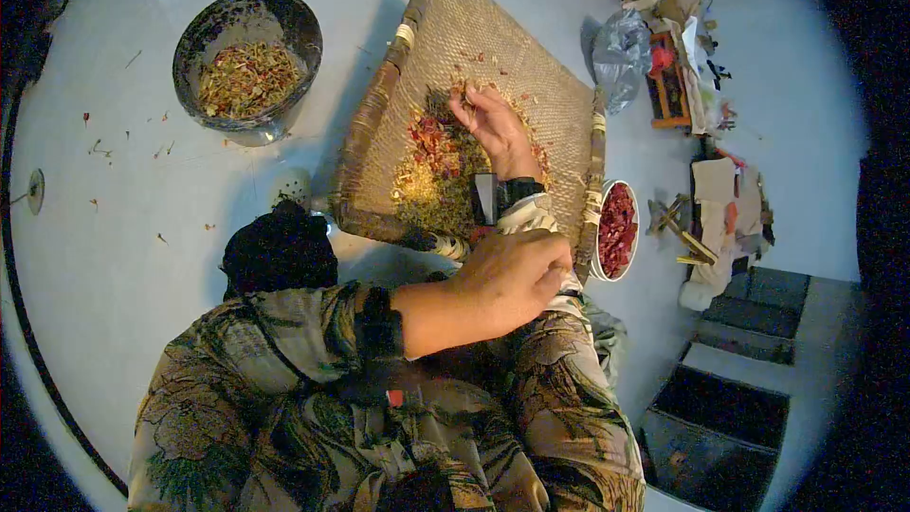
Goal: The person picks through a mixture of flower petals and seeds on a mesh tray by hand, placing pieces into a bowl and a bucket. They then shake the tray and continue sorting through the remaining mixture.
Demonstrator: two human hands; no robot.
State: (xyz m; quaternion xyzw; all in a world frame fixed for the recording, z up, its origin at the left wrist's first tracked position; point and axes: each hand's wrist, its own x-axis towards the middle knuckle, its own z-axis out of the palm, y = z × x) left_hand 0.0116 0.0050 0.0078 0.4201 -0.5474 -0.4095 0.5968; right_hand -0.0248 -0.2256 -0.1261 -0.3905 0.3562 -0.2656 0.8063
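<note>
My right hand point(495, 130), a dark band on its wrist, reaches over a woven tray point(474, 24) with a wooden frame. Its bent fingertips come together just above a loose pile of dried plant pieces point(436, 156), red, yellow and greenish brown, which look like chili bits, seeds and stems. Whatever lies between those fingertips is too small to make out. My left hand point(512, 280) is curled closed at the tray's near edge, crossing in front of my right forearm. Its fingers hide anything inside. A white bowl point(599, 265) of dark red chili pieces point(618, 228) stands beside the tray's right edge.
At the left, a dark bowl point(308, 33) holds a mix of red and straw-coloured bits point(248, 79). Scraps point(100, 147) lie scattered on the pale floor. A plastic bag point(623, 57), a wooden stool point(684, 230) and dark steps or boxes point(716, 398) stand on the right.
</note>
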